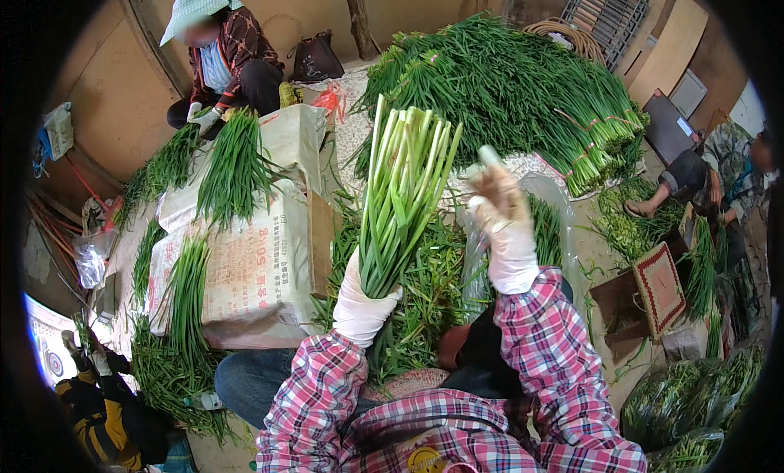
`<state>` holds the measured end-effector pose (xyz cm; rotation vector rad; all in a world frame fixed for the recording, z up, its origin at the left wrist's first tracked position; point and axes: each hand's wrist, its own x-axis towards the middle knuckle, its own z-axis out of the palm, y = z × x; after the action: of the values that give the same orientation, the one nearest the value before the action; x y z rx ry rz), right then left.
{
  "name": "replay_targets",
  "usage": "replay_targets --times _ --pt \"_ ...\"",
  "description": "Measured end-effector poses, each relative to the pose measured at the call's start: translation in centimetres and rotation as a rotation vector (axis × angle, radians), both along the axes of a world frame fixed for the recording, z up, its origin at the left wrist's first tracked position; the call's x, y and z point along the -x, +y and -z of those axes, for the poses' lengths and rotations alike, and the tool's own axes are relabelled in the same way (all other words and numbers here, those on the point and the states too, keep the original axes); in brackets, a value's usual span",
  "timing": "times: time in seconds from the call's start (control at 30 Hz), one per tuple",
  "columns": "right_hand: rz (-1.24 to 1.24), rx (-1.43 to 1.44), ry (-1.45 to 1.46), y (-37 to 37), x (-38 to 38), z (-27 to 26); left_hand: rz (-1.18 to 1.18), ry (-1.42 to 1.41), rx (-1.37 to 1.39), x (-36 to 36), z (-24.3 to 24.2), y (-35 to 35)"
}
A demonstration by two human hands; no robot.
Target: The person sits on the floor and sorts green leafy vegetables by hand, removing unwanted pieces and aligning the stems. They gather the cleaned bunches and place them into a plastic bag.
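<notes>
My left hand (367, 304), in a white glove, is closed around a bunch of green garlic chives or similar leafy stalks (407, 185), its pale cut ends pointing up and away from me. To the right of the bunch, my right hand (505, 234) is raised, also in a white glove. Its fingers are blurred and bent, apart from the bunch, with nothing plainly held; the fingertips look pale or covered. Loose green leaves and trimmings (429, 283) lie below, between my hands and my lap.
A sack-covered block (257, 277) at the left bears more stalks (187, 289). A large heap of tied bunches (508, 99) lies ahead. A co-worker (236, 57) crouches at the upper left, another (729, 167) sits at the right. A clear plastic bag (566, 210) stands beside my right hand.
</notes>
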<state>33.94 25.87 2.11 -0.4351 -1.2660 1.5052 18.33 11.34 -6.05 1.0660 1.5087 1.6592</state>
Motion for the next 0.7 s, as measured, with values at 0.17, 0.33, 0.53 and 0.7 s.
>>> replay_targets --times 0.17,0.33,0.53,0.7 --pt "0.466 -1.223 -0.673 2.0 -1.9 -5.0 0.081 0.056 0.052 0.6 1.1 0.1" --pt "0.304 -1.401 -0.965 3.8 -1.3 -5.4 0.156 0.23 0.148 0.2 0.9 -0.5" --pt "0.186 -1.393 -1.156 5.4 -2.7 -3.9 0.124 0.425 0.242 -0.1 0.4 -0.4" --pt "0.191 -1.335 -1.152 6.1 -2.7 -2.6 0.132 0.528 0.224 0.2 0.4 0.0"
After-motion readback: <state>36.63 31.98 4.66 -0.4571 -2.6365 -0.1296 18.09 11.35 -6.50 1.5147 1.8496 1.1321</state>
